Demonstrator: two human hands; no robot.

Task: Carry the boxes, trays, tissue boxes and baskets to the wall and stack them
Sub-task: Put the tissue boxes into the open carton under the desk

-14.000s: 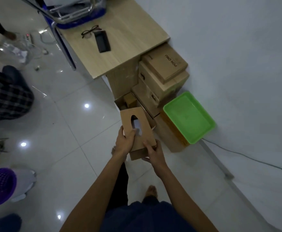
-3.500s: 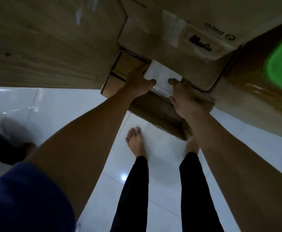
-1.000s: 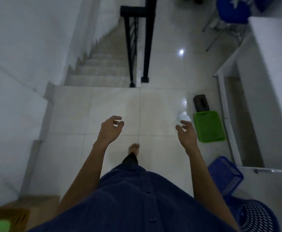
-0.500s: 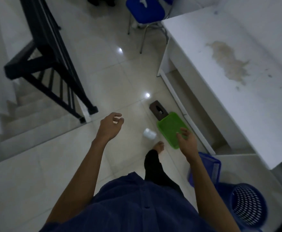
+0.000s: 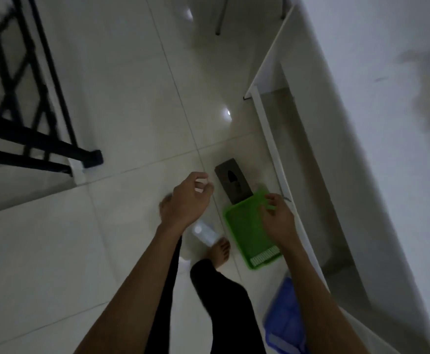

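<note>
Pale glossy floor point(image 5: 132, 98) tiles fill the view, with a black stair railing point(image 5: 37, 139) at the left edge and a white worktop point(image 5: 374, 72) with a dark stain down the right side. A thin metal leg point(image 5: 220, 19) stands on the floor at the top.

A green tray point(image 5: 244, 233) lies flat on the floor just beside the foot of the worktop's frame, slotted end toward the person. A dark tissue box point(image 5: 233, 181) lies flat on the floor at the tray's far end, its oval opening up and its near end meeting the tray's far rim. A blue basket point(image 5: 284, 320) sits on the floor at the lower right, near the worktop's base and partly behind the right forearm. A small pale object point(image 5: 206, 232), too blurred to name, lies on the floor left of the tray, just beside a bare foot point(image 5: 221, 251).

Both arms reach forward. The left hand point(image 5: 187, 200) hangs over bare floor left of the tissue box, its grip apart, fingers loosely curled round nothing. The right hand point(image 5: 277, 221) is above the tray's right rim, its grip also apart with loosely bent fingers; whether it touches the tray cannot be told.
</note>
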